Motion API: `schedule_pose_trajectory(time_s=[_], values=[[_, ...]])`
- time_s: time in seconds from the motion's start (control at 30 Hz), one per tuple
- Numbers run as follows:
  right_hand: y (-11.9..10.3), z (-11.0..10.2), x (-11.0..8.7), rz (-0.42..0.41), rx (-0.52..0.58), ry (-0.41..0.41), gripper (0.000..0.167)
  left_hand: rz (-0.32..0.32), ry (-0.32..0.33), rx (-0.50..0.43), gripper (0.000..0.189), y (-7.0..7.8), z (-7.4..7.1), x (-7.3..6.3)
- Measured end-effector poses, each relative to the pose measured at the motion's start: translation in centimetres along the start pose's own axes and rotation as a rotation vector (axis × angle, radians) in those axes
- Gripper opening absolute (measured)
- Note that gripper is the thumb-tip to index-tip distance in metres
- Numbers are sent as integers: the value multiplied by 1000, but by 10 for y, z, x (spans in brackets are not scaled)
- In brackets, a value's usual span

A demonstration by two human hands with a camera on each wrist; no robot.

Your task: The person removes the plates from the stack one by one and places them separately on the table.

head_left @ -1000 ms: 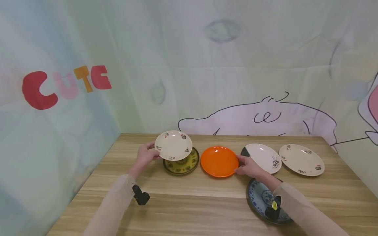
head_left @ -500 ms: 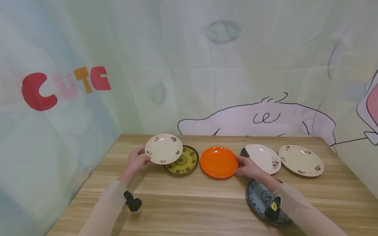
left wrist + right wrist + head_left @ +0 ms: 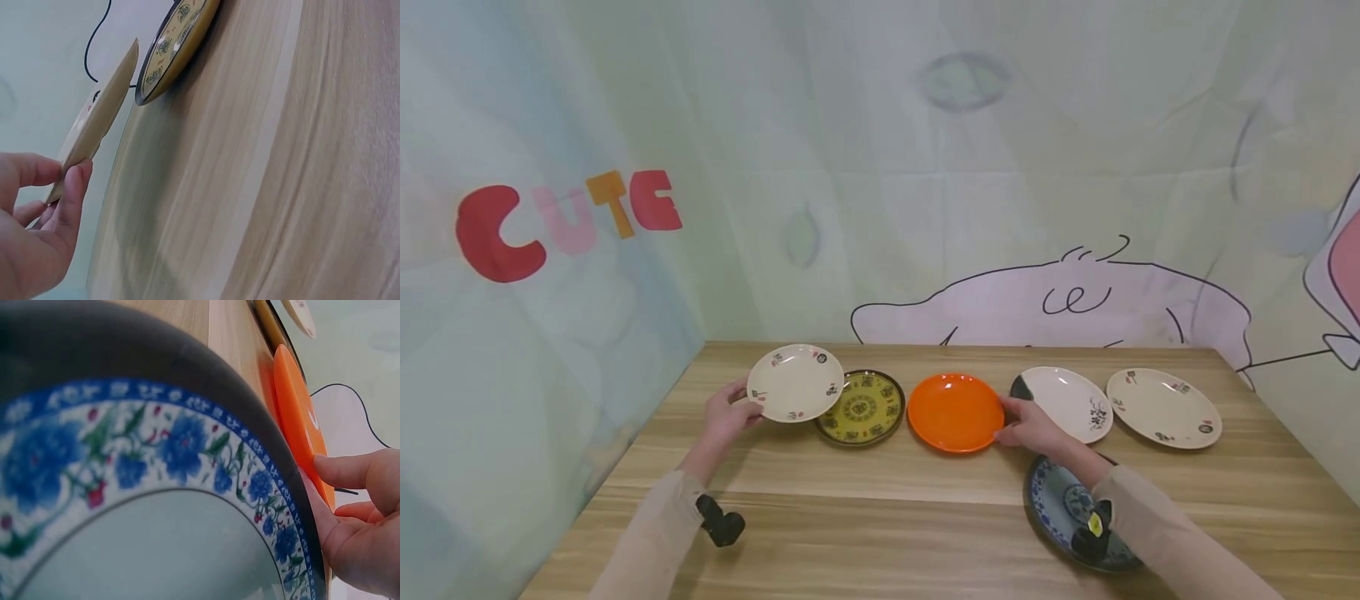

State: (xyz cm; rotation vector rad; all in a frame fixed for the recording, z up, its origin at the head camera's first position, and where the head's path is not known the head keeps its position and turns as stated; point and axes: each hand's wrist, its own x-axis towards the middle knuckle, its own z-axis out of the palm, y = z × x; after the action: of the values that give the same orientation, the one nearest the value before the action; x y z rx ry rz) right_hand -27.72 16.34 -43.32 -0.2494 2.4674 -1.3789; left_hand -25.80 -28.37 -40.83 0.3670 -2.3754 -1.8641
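My left hand (image 3: 730, 412) pinches the left rim of a round cream plate (image 3: 795, 383) with small printed motifs. In the left wrist view this plate (image 3: 97, 119) is held up off the table, thumb on one face and fingers on the other. Just right of it lies a yellow-green patterned plate (image 3: 861, 408) with a dark rim, slightly overlapped in the head view. My right hand (image 3: 1033, 427) grips the right edge of an orange plate (image 3: 956, 413); the right wrist view shows the thumb on the rim of the orange plate (image 3: 297, 406) and fingers beneath.
Right of the orange plate lie a white plate (image 3: 1067, 403) with a dark green patch and a cream oval plate (image 3: 1165, 408). A blue floral plate (image 3: 1060, 508) sits nearer, partly under my right forearm. A printed curtain (image 3: 775, 208) hangs behind the wooden table (image 3: 880, 533).
My left hand has carried the cream plate leftward and slightly down, uncovering most of the yellow-green plate. The right hand and orange plate have stayed in place.
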Motion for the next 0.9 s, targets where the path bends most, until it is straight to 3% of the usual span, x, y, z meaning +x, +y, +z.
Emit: schedule_pose_trajectory(time_s=[0.57, 0.9], values=[[0, 1, 0, 12, 8, -7, 68, -42, 16, -25, 64, -15, -24, -9], [1, 1, 0, -6, 7, 1, 68, -61, 26, -22, 64, -19, -30, -12]])
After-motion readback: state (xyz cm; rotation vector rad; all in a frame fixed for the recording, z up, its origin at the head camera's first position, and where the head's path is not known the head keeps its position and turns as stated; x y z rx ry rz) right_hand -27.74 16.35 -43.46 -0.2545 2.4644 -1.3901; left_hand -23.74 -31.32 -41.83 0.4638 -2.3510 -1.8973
